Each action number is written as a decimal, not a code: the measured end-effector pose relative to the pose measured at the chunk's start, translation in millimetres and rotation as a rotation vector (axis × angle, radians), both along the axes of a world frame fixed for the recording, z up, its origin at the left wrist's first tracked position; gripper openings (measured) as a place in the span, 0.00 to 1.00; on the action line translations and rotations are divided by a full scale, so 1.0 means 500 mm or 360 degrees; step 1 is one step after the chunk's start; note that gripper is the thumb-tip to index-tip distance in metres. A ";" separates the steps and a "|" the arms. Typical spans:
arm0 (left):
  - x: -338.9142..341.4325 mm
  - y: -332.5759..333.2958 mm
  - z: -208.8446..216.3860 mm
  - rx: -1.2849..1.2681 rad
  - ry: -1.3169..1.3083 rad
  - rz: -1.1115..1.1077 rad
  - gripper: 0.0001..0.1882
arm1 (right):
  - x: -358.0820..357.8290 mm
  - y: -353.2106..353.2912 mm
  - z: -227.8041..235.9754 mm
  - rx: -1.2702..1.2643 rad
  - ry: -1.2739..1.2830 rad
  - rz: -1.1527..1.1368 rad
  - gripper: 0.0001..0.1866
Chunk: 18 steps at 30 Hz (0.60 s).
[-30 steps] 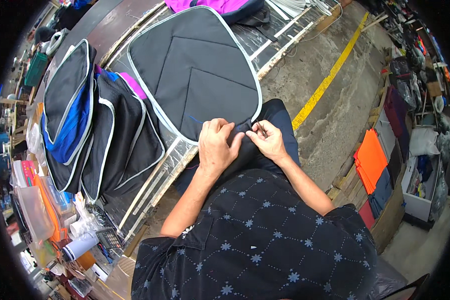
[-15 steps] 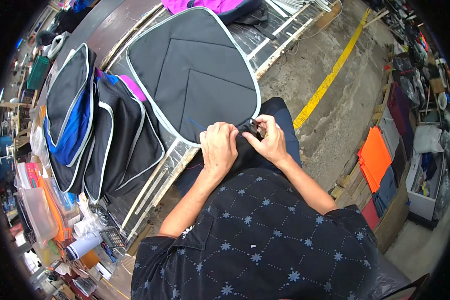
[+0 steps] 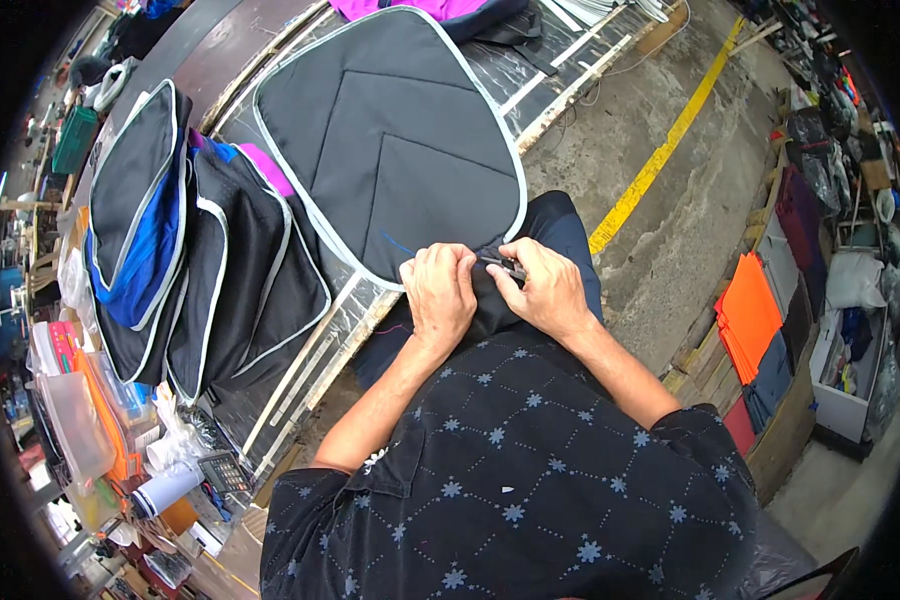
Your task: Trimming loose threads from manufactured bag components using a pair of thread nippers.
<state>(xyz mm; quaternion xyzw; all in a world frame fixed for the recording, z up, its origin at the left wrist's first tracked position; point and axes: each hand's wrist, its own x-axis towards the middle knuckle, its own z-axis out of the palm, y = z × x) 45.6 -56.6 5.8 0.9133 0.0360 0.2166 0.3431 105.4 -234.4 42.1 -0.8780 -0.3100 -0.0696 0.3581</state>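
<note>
A large black quilted fabric panel (image 3: 425, 110) with light grey binding and stitched angled lines lies in front of me, its near edge reaching my lap. My left hand (image 3: 439, 297) is closed, pinching black fabric at the panel's near edge. My right hand (image 3: 550, 287) is closed around a small dark tool (image 3: 503, 264) that looks like thread snips, its tip at the fabric beside my left fingers. A loose blue thread (image 3: 398, 243) lies on the panel near my left hand. Folds of black fabric under my hands hide part of the edge.
Black and blue bound fabric pieces (image 3: 235, 270) are piled at left on the table. A calculator (image 3: 224, 472) and plastic containers (image 3: 75, 425) sit near left. At right, orange sheets (image 3: 748, 318) lie by wooden boards; a yellow line (image 3: 667, 140) crosses the concrete floor.
My right hand has turned and shifted slightly, so the dark tool now points left toward my left fingers. The panel has shifted slightly; my left hand stays almost in place.
</note>
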 end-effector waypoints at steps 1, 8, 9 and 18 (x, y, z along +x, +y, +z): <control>0.000 0.000 -0.001 0.0004 -0.0004 0.0004 0.03 | 0.000 0.002 -0.001 -0.0006 0.0004 -0.0003 0.15; 0.002 0.000 -0.002 0.0003 0.0003 0.0026 0.04 | 0.008 0.020 0.012 -0.0102 -0.0022 0.0025 0.13; 0.002 0.000 -0.003 0.0003 0.0005 0.0028 0.04 | 0.008 0.021 0.017 -0.0103 -0.0020 0.0027 0.13; 0.002 0.008 0.019 -0.0018 -0.0077 -0.0079 0.07 | 0.005 0.023 0.017 -0.0162 -0.0046 -0.0070 0.13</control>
